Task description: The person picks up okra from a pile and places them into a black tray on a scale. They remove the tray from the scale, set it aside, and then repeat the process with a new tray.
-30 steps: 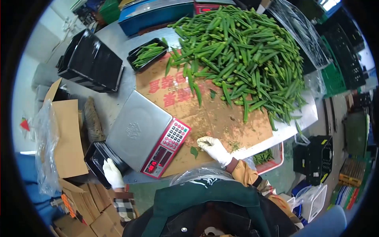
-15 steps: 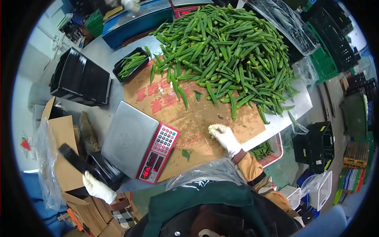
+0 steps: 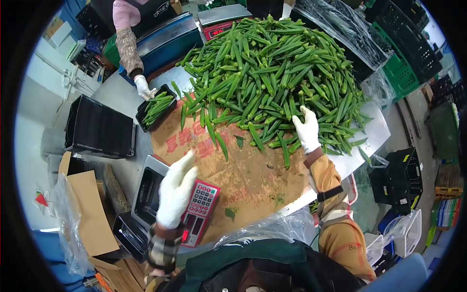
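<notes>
My left hand (image 3: 176,191), in a white glove, is over the red and grey scale (image 3: 200,204) with its fingers apart and nothing in them. An empty black tray (image 3: 147,194) lies on the scale's plate, partly hidden by that hand. My right hand (image 3: 307,130), also gloved in white, reaches the lower right edge of the big okra pile (image 3: 272,73), its fingers spread against the pods. Between my hands lies a brown cardboard sheet (image 3: 253,180) with bits of leaf on it.
Across the table, a co-worker's gloved hand (image 3: 144,88) touches a black tray of okra (image 3: 156,111). A black box (image 3: 99,127) stands at left, above an open carton (image 3: 90,214). A second scale (image 3: 224,17) is behind the pile. Black crates (image 3: 394,180) stand at right.
My left hand has moved right, from the stacked trays to above the scale, where a black tray now lies. My right hand has gone forward to the okra. A co-worker's arm has reached in.
</notes>
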Demonstrator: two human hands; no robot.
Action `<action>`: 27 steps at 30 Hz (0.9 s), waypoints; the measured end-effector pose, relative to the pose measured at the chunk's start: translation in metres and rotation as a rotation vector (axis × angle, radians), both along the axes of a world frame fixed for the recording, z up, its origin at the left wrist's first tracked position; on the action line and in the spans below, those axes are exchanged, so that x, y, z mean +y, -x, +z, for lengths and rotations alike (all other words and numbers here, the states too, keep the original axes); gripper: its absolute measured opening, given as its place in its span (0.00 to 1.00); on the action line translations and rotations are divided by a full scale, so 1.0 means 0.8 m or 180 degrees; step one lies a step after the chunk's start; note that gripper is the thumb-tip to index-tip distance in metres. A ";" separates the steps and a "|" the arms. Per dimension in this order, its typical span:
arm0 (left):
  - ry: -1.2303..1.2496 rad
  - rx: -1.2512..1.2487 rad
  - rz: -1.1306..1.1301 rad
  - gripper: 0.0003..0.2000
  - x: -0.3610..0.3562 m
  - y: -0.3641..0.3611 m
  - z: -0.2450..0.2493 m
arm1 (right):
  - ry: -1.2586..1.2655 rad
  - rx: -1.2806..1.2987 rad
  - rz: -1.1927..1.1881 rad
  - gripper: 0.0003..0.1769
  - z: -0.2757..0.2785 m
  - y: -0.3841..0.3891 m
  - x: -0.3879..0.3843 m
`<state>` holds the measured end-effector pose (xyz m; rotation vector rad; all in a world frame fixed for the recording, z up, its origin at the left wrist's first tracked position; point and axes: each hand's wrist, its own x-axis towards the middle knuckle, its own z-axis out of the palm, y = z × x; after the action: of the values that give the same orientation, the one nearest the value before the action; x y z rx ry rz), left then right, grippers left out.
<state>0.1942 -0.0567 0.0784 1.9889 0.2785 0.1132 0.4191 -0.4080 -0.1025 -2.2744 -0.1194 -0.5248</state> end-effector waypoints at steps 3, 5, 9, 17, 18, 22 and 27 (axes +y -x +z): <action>0.0520 -0.0070 -0.0400 0.25 -0.043 -0.114 -0.061 | 0.0599 0.0619 -0.0022 0.35 0.016 -0.026 0.019; 0.0212 0.0002 -0.0596 0.27 -0.064 -0.189 -0.123 | 0.1386 0.0994 0.0031 0.42 0.029 -0.042 0.028; -0.1099 -0.0111 -0.0988 0.35 -0.108 -0.287 -0.177 | 0.2368 0.1227 0.0112 0.50 0.042 -0.052 0.038; -0.0635 0.0326 -0.0822 0.33 -0.148 -0.296 -0.194 | 0.2253 0.1313 0.0283 0.53 0.008 -0.031 0.039; -0.0049 0.0315 -0.0811 0.32 -0.148 -0.288 -0.212 | 0.2171 0.1307 0.0423 0.52 0.011 -0.023 0.038; -0.0462 0.0189 -0.0989 0.33 -0.154 -0.228 -0.243 | 0.1672 0.1432 0.0955 0.49 0.001 0.036 0.036; -0.0557 0.0321 -0.1125 0.33 -0.136 -0.121 -0.237 | 0.1121 0.0805 0.1391 0.46 -0.004 0.125 0.026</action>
<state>0.2907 -0.1656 -0.1116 2.1894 -0.0231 -0.1951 0.3189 -0.3868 -0.1057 -2.5272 -0.6057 0.0186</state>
